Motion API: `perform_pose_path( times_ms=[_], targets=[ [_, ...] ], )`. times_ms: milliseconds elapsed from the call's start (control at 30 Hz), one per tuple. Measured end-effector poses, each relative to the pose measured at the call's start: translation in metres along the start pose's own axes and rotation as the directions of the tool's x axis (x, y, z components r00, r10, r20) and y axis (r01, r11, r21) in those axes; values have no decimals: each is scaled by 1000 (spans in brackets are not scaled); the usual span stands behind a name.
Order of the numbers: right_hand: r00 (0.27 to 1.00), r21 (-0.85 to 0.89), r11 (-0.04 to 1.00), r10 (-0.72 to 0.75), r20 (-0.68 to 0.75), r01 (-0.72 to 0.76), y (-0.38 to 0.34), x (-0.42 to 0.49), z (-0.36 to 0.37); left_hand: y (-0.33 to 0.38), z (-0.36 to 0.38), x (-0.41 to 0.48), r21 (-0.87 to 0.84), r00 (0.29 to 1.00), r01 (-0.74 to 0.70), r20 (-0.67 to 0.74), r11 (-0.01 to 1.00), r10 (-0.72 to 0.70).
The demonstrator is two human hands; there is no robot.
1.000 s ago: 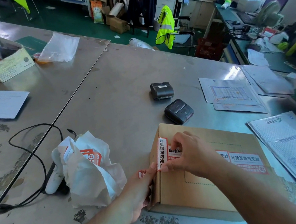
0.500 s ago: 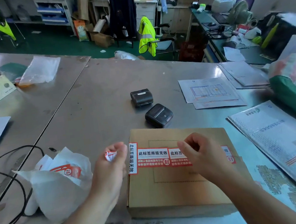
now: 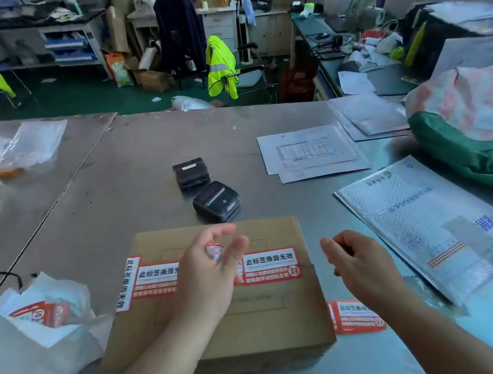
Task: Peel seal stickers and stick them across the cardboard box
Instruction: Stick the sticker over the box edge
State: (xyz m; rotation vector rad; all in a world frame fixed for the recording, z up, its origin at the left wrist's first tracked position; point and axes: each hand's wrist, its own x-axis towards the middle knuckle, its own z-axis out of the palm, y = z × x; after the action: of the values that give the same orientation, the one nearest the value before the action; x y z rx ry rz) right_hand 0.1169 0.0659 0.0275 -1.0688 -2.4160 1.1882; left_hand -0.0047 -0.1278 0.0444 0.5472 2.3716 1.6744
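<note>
Two seal stickers point(image 3: 269, 266) are already on the cardboard box point(image 3: 225, 324): the long one runs across the top, right under the left hand point(image 3: 210, 279), and the other bends over the edge, out to the left of that grip. The left grip is narrow, with thumb and fingers pinching a tiny crumpled paper scrap point(image 3: 214, 250), red and white, held up above the box. The right hand point(image 3: 362, 265) hangs in the air just past the right side of the box, fingers loosely curled, and its grip looks empty. Below the right grip, on the counter point(image 3: 131, 177) just beside the box, lies a spare sticker sheet point(image 3: 358, 316). I think that sheet is thin, light and floppy, and its sticky side could grab skin or fold onto itself. It is best taken at a corner, with a nail under the edge, touching as little glue as possible. The box looks stiff and light, so it may slide when pressed; a flat palm on top should hold it. The scrap looks like trash and probably needs dropping first
</note>
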Motion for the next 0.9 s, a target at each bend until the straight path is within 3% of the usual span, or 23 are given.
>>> perform_pose_path(
  times_ms=[233,467,667,900],
  targets=[
    [978,29,978,206,21,-206,78,16,-10,-10,46,-12,308,986,-68,-128,949,112],
    [936,-190,925,345,68,-328,133,17,0,-11,52,-16,357,985,-61,-130,932,114],
    [886,-449,797,463,25,-404,165,8,16,-14,56,-18,411,989,-18,-127,912,77],
    [878,-394,802,478,-26,-449,180,4,25,-10,58,-20,429,988,-18,-130,903,82]
  ],
)
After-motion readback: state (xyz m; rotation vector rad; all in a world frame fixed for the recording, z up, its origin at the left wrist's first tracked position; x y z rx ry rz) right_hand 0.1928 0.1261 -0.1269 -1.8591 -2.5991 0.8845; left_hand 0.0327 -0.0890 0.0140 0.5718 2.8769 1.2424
